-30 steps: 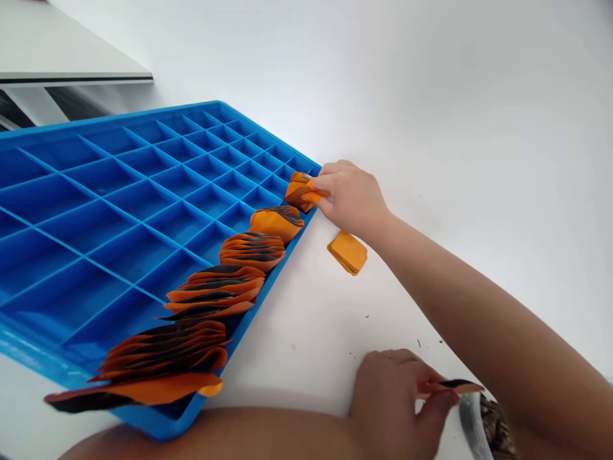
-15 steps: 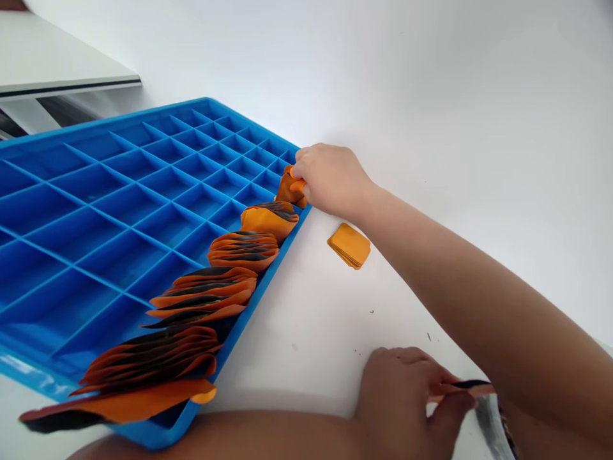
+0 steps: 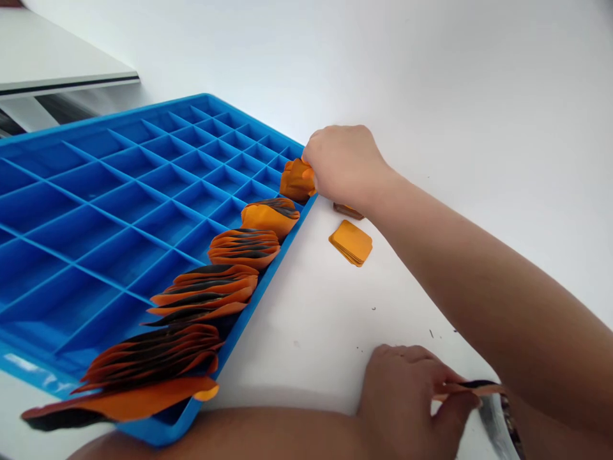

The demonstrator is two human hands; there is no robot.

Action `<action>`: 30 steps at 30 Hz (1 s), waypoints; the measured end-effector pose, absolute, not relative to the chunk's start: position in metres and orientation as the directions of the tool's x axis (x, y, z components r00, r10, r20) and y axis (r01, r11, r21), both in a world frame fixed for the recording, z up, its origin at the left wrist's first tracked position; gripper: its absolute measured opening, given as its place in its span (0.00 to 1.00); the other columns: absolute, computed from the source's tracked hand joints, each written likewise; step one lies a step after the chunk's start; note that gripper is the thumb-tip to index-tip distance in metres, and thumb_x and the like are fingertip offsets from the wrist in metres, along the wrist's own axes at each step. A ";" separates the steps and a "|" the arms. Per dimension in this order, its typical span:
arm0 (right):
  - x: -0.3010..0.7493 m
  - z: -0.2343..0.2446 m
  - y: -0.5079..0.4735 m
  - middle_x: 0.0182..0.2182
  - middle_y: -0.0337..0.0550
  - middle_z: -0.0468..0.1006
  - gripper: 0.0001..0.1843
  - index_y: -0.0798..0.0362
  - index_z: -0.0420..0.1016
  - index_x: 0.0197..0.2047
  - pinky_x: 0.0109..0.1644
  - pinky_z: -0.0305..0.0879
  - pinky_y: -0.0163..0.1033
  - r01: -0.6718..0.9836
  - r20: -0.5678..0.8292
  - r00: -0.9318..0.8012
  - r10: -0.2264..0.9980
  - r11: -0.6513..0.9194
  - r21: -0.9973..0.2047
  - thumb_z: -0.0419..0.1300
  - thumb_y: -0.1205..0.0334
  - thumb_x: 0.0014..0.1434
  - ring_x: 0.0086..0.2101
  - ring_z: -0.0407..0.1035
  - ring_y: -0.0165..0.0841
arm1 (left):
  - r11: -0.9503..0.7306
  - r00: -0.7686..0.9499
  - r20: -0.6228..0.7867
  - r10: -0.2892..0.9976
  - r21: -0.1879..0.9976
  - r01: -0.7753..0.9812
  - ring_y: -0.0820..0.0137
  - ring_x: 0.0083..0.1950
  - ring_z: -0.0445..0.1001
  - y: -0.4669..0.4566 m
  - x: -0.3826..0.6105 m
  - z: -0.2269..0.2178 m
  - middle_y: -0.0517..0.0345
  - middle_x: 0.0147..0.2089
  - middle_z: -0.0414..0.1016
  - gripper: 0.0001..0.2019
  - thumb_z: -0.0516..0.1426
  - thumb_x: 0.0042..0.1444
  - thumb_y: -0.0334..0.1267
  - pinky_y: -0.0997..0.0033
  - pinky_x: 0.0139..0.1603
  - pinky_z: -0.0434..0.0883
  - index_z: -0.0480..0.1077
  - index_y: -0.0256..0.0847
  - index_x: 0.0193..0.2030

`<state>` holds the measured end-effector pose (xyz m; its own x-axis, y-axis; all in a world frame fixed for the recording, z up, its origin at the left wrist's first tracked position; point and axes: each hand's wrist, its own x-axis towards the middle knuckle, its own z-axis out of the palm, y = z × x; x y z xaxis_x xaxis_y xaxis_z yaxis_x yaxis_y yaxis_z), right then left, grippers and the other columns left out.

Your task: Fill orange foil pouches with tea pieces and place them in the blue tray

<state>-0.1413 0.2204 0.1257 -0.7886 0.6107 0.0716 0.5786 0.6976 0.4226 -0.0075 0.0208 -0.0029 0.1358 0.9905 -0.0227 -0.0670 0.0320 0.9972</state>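
Note:
My right hand [image 3: 342,163] reaches to the right edge of a blue divided tray [image 3: 239,358]. Its curled fingertips grip an orange piece [image 3: 297,180] bunched in a compartment there. Nearer to me along that same edge, compartments hold folded stacks of thin orange-and-black pieces [image 3: 204,294]. At the lower right, my left hand [image 3: 407,396] is closed, its thumb and finger pinching a thin orange-and-black strip [image 3: 479,386]. Beside that hand lies a silvery, partly hidden item [image 3: 495,421] that I cannot identify.
On the white table, a small stack of orange rounded squares [image 3: 352,243] lies right of the tray. Behind it, a darker stack [image 3: 349,211] is partly covered by my right forearm. A white shelf edge [image 3: 67,83] stands at the far left.
My right hand has shifted slightly up and right, and the orange piece in the compartment shows more. The darker stack beneath my forearm has come into view. My left hand keeps its pinch.

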 end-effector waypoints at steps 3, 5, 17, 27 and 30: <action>-0.144 0.116 0.223 0.25 0.43 0.69 0.08 0.52 0.69 0.27 0.33 0.55 0.39 0.557 0.058 -0.807 0.587 0.725 0.405 0.62 0.71 0.56 0.31 0.69 0.35 | 0.018 0.127 -0.010 0.992 0.998 -0.063 0.58 0.44 0.77 0.020 -0.007 -0.003 0.59 0.41 0.84 0.07 0.62 0.60 0.44 0.54 0.52 0.69 0.81 0.47 0.39; -0.146 0.108 0.224 0.26 0.43 0.70 0.09 0.53 0.68 0.27 0.33 0.55 0.38 0.539 0.069 -0.824 0.562 0.743 0.396 0.62 0.70 0.57 0.30 0.68 0.34 | 0.012 0.119 -0.004 0.993 0.998 -0.064 0.59 0.45 0.78 0.019 -0.006 -0.004 0.59 0.41 0.83 0.08 0.62 0.61 0.46 0.54 0.52 0.69 0.80 0.47 0.39; -0.126 0.096 0.243 0.29 0.41 0.79 0.04 0.51 0.82 0.31 0.35 0.61 0.41 0.644 0.218 -0.677 0.703 0.709 -0.287 0.70 0.61 0.54 0.31 0.69 0.33 | -0.021 0.116 0.030 0.993 0.997 -0.074 0.60 0.45 0.77 0.018 -0.006 -0.008 0.60 0.42 0.83 0.09 0.61 0.61 0.47 0.54 0.53 0.68 0.80 0.47 0.39; -0.123 0.084 0.247 0.25 0.40 0.78 0.08 0.55 0.83 0.30 0.33 0.63 0.39 0.552 0.184 -0.648 0.739 0.622 -0.556 0.72 0.60 0.49 0.28 0.69 0.31 | -0.004 0.133 0.010 0.991 0.999 -0.043 0.62 0.45 0.76 0.018 -0.008 -0.006 0.62 0.41 0.83 0.07 0.61 0.61 0.45 0.58 0.53 0.69 0.79 0.46 0.38; -0.119 0.088 0.251 0.26 0.40 0.79 0.08 0.54 0.82 0.30 0.35 0.67 0.41 0.541 0.137 -0.676 0.724 0.613 -0.576 0.74 0.60 0.47 0.30 0.72 0.33 | -0.008 0.132 0.012 0.991 0.999 -0.037 0.62 0.45 0.76 0.018 -0.008 -0.007 0.62 0.42 0.83 0.08 0.61 0.61 0.45 0.57 0.54 0.69 0.79 0.46 0.39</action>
<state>-0.1191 0.2513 0.0879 -0.6756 0.7245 0.1368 0.5407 0.6129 -0.5762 -0.0083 0.0179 -0.0065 0.1323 0.9911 0.0124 -0.0369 -0.0076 0.9993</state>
